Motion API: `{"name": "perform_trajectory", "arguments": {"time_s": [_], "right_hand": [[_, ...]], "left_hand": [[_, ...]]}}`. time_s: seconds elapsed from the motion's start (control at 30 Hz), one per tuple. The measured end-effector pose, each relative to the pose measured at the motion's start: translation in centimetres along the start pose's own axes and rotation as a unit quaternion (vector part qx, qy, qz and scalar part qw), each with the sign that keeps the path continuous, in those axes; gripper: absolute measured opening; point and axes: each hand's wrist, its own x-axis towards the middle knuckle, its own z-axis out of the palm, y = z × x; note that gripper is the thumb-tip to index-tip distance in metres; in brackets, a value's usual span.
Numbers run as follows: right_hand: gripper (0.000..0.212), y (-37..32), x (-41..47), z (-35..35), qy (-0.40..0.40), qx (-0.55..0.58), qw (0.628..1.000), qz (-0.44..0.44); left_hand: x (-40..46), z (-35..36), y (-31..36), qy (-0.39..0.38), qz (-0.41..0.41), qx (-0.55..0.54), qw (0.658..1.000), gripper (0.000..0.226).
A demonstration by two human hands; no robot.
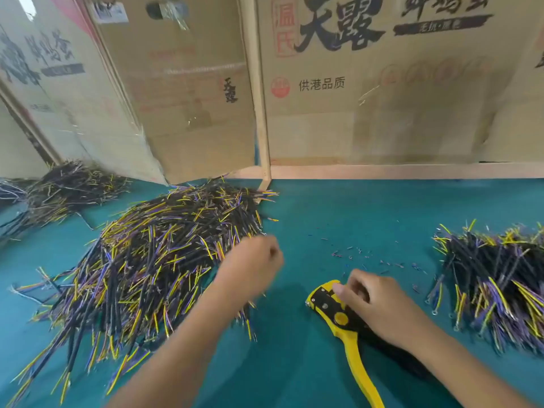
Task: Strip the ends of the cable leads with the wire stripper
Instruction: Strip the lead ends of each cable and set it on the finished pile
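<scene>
Wire stripper (338,312) between cable piles (147,260).

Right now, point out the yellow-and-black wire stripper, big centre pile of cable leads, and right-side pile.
Yellow-and-black wire stripper (338,312): head view, black head.
Big centre pile of cable leads (153,260): head view, middle.
Right-side pile (497,278): head view, middle.

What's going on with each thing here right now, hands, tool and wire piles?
Left hand: blurred, at the big pile's edge; grip unclear.
Right hand: curled on the wire stripper.
Wire stripper: lying on the green mat.
Big pile: heaped left.
Right pile: smaller heap.
Insulation scraps: scattered.
</scene>
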Motion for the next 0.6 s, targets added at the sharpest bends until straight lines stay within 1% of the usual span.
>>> {"name": "perform_trajectory", "arguments": {"time_s": [0.07, 0.1, 0.2, 0.27, 0.4, 0.47, 0.6], "right_hand": [[0.057, 0.0, 0.0, -0.1, 0.001, 0.016, 1.000, 0.007], [0.057, 0.0, 0.0, -0.1, 0.005, 0.015, 1.000, 0.004], [0.055, 0.2, -0.2, 0.1, 0.008, 0.017, 1.000, -0.020], [0.054, 0.4, -0.2, 0.3, 0.017, 0.017, 0.999, -0.027], [0.051, 0.5, -0.2, 0.4, 0.012, 0.017, 0.999, -0.032], [0.050, 0.5, -0.2, 0.3, 0.011, 0.018, 0.999, -0.034], [0.048, 0.5, -0.2, 0.3, 0.009, 0.012, 0.999, -0.034]], "left_hand": [[2.3, -1.1, -1.3, 0.108, -0.041, 0.085, 0.990, 0.016], [3.1, -1.1, -2.4, 0.134, -0.055, 0.120, 0.982, 0.016], [3.1, 0.5, -4.8, 0.109, -0.089, 0.201, 0.969, 0.019], [2.7, 2.3, -5.8, 0.096, -0.091, 0.242, 0.961, 0.027], [3.6, 3.2, -5.9, 0.111, -0.114, 0.259, 0.953, 0.043], [3.9, 3.3, -5.5, 0.111, -0.125, 0.268, 0.949, 0.041], [4.2, 3.9, -4.0, 0.124, -0.157, 0.281, 0.939, 0.031]]}}
